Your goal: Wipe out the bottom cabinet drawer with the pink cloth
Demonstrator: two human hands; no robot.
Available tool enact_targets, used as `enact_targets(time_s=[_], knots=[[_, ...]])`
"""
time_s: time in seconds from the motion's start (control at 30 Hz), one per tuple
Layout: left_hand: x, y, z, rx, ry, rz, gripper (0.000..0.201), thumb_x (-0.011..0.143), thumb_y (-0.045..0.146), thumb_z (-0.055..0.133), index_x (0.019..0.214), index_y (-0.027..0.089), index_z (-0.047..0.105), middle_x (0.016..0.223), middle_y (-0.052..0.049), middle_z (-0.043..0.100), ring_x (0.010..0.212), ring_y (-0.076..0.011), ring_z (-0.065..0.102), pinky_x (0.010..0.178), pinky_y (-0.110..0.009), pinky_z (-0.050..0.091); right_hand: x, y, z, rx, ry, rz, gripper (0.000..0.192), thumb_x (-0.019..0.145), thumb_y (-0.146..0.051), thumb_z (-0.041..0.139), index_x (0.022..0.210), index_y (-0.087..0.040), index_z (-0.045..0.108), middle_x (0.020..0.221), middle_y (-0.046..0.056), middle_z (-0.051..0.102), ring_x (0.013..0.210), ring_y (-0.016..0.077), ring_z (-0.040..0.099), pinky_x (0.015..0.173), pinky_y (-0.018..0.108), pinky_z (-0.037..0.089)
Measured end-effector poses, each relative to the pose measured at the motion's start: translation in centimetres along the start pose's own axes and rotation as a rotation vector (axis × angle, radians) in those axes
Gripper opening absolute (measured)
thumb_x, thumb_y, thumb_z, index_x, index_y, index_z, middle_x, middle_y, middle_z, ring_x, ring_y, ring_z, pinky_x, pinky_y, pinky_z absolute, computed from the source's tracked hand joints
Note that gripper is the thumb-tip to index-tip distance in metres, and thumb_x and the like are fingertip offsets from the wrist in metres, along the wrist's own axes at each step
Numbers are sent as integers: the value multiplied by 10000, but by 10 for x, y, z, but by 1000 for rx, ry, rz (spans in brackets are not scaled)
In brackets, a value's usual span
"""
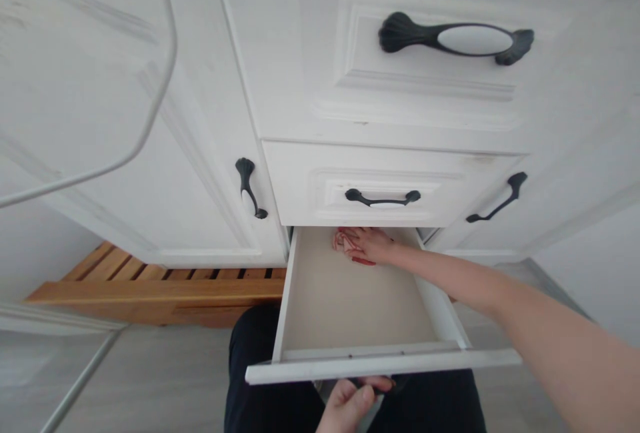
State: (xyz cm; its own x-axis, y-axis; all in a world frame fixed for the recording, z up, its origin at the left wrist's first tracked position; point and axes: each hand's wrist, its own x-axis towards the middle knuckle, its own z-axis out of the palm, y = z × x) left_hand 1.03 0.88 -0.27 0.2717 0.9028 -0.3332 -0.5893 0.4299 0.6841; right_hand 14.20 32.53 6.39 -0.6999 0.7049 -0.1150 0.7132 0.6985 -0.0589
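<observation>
The bottom drawer of a white cabinet is pulled out toward me. My right hand reaches into its far end and is closed on a red-and-white cloth. My left hand is below the drawer's front panel, fingers curled up under it near the hidden handle. The rest of the drawer's inside looks bare. My dark-trousered legs show beneath the drawer.
Above the open drawer sit two shut drawers with black handles. Cabinet doors with black handles flank them. A wooden slatted rack lies on the floor at left. A metal rail curves across the upper left.
</observation>
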Motion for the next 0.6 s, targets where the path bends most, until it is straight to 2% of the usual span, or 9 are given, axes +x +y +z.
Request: enact_targets(time_s=[0.13, 0.23, 0.33, 0.4, 0.5, 0.6], knots=[[1, -2, 5, 12, 106, -14, 514, 686, 686, 860, 870, 206, 856, 1035, -124, 839, 1037, -299, 727, 879, -349, 503, -34, 14, -3, -99, -35, 356, 671, 1000, -591, 525, 1506, -150, 517, 1479, 274, 528, 1255, 425, 600, 996, 547, 520], [-2, 0, 8, 11, 124, -12, 512, 666, 697, 867, 818, 208, 848, 1043, -125, 838, 1088, -315, 714, 919, -361, 495, -36, 12, -8, -139, -102, 465, 692, 1003, -612, 486, 1446, -84, 545, 1363, 320, 578, 1125, 422, 666, 886, 508, 556], [-10, 9, 10, 30, 92, -40, 502, 682, 685, 863, 843, 209, 854, 1080, -132, 835, 1146, -350, 701, 994, -401, 479, -38, 3, -17, -138, -155, 440, 713, 1000, -604, 482, 1470, -69, 503, 1336, 327, 584, 1088, 425, 681, 827, 486, 562], [-14, 15, 11, 65, 57, -36, 495, 724, 663, 844, 904, 202, 859, 1121, -144, 825, 1184, -371, 680, 1058, -437, 452, -50, -5, -22, -124, -191, 375, 664, 993, -570, 503, 1456, -94, 516, 1314, 300, 598, 1055, 412, 690, 792, 463, 561], [-17, 23, 11, 93, 8, -27, 454, 784, 621, 814, 958, 203, 857, 1168, -148, 811, 1234, -388, 649, 1139, -494, 401, -86, -20, -24, -94, -257, 258, 580, 945, -527, 590, 1404, -174, 561, 1265, 214, 636, 954, 345, 711, 746, 401, 551], [-16, 24, 8, 99, -35, -43, 439, 789, 607, 815, 981, 215, 856, 1185, -142, 808, 1255, -397, 639, 1182, -542, 355, -130, -36, -22, 7, -349, 104, 609, 885, -458, 669, 1433, -223, 544, 1232, 160, 654, 939, 312, 709, 757, 377, 536]])
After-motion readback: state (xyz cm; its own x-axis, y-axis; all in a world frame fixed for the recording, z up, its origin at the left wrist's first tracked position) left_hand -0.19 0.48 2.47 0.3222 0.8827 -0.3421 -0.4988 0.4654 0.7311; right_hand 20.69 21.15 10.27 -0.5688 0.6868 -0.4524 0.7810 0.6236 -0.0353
